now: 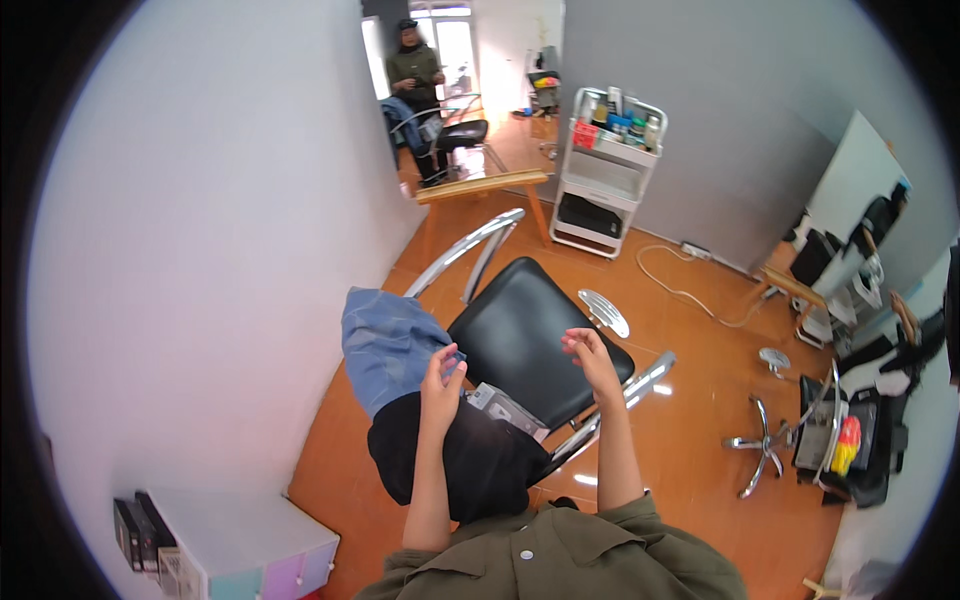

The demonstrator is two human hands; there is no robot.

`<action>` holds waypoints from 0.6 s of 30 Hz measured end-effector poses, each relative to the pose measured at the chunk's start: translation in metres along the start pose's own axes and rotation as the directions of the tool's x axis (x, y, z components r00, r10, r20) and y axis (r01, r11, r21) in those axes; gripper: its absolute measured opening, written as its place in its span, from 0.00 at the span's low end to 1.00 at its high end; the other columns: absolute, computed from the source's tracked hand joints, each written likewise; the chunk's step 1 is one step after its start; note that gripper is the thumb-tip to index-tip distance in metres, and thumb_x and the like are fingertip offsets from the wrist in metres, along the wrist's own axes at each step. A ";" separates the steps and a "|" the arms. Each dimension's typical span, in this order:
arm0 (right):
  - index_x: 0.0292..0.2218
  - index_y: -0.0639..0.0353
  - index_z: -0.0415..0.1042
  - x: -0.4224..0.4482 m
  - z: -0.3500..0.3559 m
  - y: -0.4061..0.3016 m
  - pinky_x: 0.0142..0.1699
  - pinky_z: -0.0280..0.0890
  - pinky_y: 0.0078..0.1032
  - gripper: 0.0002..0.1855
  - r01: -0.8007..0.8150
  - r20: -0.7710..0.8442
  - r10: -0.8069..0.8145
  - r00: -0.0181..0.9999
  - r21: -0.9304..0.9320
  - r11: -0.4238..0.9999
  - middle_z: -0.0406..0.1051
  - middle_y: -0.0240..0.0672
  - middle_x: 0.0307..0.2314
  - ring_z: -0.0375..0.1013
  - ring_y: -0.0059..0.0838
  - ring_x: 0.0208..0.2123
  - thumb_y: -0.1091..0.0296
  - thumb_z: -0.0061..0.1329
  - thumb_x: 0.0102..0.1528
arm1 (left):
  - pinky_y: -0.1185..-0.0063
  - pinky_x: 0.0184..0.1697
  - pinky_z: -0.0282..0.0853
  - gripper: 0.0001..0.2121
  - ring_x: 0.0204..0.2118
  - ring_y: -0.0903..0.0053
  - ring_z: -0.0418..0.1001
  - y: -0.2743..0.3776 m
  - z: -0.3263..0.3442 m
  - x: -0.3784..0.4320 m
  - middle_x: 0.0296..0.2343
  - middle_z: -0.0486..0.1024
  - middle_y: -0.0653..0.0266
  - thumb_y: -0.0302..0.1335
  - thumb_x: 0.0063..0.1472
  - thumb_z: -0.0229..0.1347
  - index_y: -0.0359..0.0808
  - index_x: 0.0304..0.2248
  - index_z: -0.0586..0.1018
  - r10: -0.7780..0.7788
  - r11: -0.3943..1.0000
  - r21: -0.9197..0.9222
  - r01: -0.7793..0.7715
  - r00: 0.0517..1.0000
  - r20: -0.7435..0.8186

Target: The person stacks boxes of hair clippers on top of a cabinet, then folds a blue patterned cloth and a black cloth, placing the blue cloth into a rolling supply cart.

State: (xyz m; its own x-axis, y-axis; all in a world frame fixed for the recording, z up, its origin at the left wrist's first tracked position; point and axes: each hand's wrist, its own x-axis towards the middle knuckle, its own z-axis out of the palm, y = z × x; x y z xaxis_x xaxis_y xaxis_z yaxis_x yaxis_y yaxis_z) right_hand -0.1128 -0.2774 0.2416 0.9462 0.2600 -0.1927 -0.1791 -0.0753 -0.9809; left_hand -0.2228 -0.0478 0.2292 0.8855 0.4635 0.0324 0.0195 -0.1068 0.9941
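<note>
My left hand (pixel 442 382) is raised with its fingers apart and nothing in it, above a black cloth (pixel 457 457) and beside a blue patterned cloth (pixel 390 345) hanging over the chair's left side. My right hand (pixel 591 358) hovers over the right part of the black padded chair seat (pixel 525 337), its fingers loosely curled and apart, holding nothing. Between the hands, a grey and white box (pixel 506 410) lies at the near edge of the seat, partly covered by the black cloth. The chair has chrome armrests (pixel 465 251) and a metal footrest (pixel 604 313).
A white trolley (pixel 598 187) with bottles stands by the grey wall, near a framed mirror (pixel 480 97) and a white cable (pixel 679 291) on the floor. At right are another person (pixel 919 337), a chair with a chrome base (pixel 765 446) and a second mirror (pixel 855 172). A low cabinet (pixel 240 517) is at lower left.
</note>
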 end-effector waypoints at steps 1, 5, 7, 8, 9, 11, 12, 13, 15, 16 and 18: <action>0.40 0.56 0.64 0.012 0.003 0.002 0.40 0.57 0.19 0.12 -0.008 0.024 0.008 1.000 0.000 1.000 0.69 0.31 0.35 0.66 0.20 0.35 0.64 0.41 0.53 | 0.77 0.46 0.61 0.17 0.46 0.72 0.65 -0.001 0.004 -0.001 0.43 0.66 0.57 0.27 0.56 0.50 0.34 0.45 0.67 -0.007 1.000 -0.012 0.006 1.000 -0.031; 0.40 0.56 0.64 0.060 0.015 0.004 0.39 0.57 0.19 0.12 -0.012 0.198 0.012 0.980 -0.001 1.000 0.69 0.31 0.35 0.66 0.20 0.35 0.64 0.41 0.53 | 0.78 0.46 0.62 0.17 0.46 0.71 0.65 -0.012 0.019 -0.006 0.44 0.66 0.57 0.27 0.56 0.49 0.32 0.45 0.66 -0.061 0.998 -0.034 0.057 0.986 -0.154; 0.40 0.57 0.64 0.085 0.016 0.000 0.42 0.57 0.20 0.14 -0.026 0.271 0.039 0.962 -0.051 0.998 0.68 0.33 0.36 0.66 0.22 0.37 0.63 0.41 0.53 | 0.78 0.46 0.62 0.17 0.46 0.72 0.65 -0.010 0.032 -0.006 0.44 0.66 0.57 0.27 0.56 0.49 0.33 0.45 0.66 -0.075 0.997 -0.035 0.069 0.970 -0.231; 0.40 0.57 0.64 0.097 0.016 -0.002 0.42 0.57 0.20 0.14 -0.018 0.311 0.036 0.950 -0.061 0.998 0.68 0.33 0.36 0.66 0.22 0.37 0.63 0.41 0.53 | 0.78 0.46 0.62 0.17 0.47 0.72 0.65 -0.009 0.040 -0.007 0.44 0.66 0.57 0.27 0.56 0.49 0.33 0.45 0.66 -0.095 0.995 -0.040 0.087 0.961 -0.259; 0.40 0.57 0.64 0.108 0.016 -0.002 0.42 0.57 0.20 0.14 -0.020 0.357 0.045 0.933 -0.073 0.997 0.68 0.32 0.36 0.66 0.22 0.37 0.63 0.41 0.52 | 0.78 0.46 0.62 0.17 0.46 0.72 0.65 -0.011 0.047 -0.010 0.43 0.67 0.57 0.27 0.56 0.50 0.33 0.45 0.66 -0.103 0.994 -0.009 0.105 0.949 -0.297; 0.40 0.57 0.64 0.128 0.019 -0.001 0.41 0.57 0.20 0.14 -0.019 0.441 0.063 0.895 -0.104 0.994 0.68 0.32 0.35 0.66 0.21 0.37 0.63 0.41 0.52 | 0.78 0.45 0.62 0.17 0.46 0.72 0.65 -0.023 0.062 -0.013 0.43 0.67 0.57 0.27 0.56 0.50 0.33 0.45 0.66 -0.135 0.991 -0.032 0.132 0.916 -0.378; 0.40 0.57 0.64 0.136 0.022 0.001 0.41 0.57 0.19 0.14 -0.008 0.511 0.064 0.857 -0.111 0.994 0.68 0.31 0.35 0.66 0.21 0.36 0.63 0.40 0.52 | 0.78 0.45 0.62 0.17 0.46 0.72 0.66 -0.029 0.071 -0.015 0.43 0.67 0.57 0.27 0.56 0.50 0.33 0.45 0.66 -0.160 0.987 -0.049 0.154 0.897 -0.412; 0.40 0.56 0.64 0.144 0.023 0.005 0.41 0.57 0.19 0.14 -0.004 0.571 0.071 0.817 -0.118 0.993 0.68 0.31 0.35 0.66 0.20 0.36 0.63 0.40 0.52 | 0.78 0.45 0.62 0.17 0.46 0.72 0.66 -0.031 0.081 -0.016 0.43 0.67 0.57 0.27 0.56 0.50 0.33 0.45 0.66 -0.175 0.984 -0.062 0.164 0.879 -0.443; 0.39 0.59 0.64 0.163 0.028 0.012 0.40 0.58 0.18 0.13 -0.001 0.654 0.098 0.751 -0.146 0.989 0.68 0.32 0.34 0.66 0.20 0.34 0.65 0.40 0.52 | 0.79 0.48 0.59 0.17 0.45 0.73 0.66 -0.035 0.103 -0.018 0.44 0.67 0.57 0.27 0.56 0.48 0.31 0.45 0.66 -0.233 0.972 -0.099 0.212 0.831 -0.505; 0.39 0.62 0.64 0.171 0.030 0.016 0.39 0.59 0.16 0.12 0.003 0.705 0.110 0.700 -0.157 0.988 0.68 0.34 0.32 0.66 0.20 0.32 0.67 0.41 0.52 | 0.79 0.48 0.59 0.17 0.45 0.73 0.66 -0.042 0.114 -0.020 0.44 0.67 0.57 0.27 0.56 0.48 0.31 0.45 0.66 -0.248 0.968 -0.114 0.222 0.809 -0.533; 0.38 0.64 0.64 0.185 0.038 0.030 0.40 0.60 0.18 0.12 -0.001 0.753 0.152 0.640 -0.197 0.980 0.68 0.35 0.31 0.66 0.21 0.32 0.68 0.40 0.52 | 0.79 0.48 0.59 0.17 0.45 0.73 0.66 -0.059 0.130 -0.027 0.44 0.67 0.57 0.27 0.56 0.49 0.32 0.45 0.67 -0.268 0.963 -0.158 0.217 0.749 -0.606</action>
State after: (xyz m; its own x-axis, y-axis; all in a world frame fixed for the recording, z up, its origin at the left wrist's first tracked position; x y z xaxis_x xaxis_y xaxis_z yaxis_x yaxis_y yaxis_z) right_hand 0.0468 -0.1952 0.1752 0.3757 0.8799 -0.2908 -0.1238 -0.2634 -0.9567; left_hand -0.1873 -0.1679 0.1558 0.3763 0.9089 -0.1794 0.1379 0.1366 0.9810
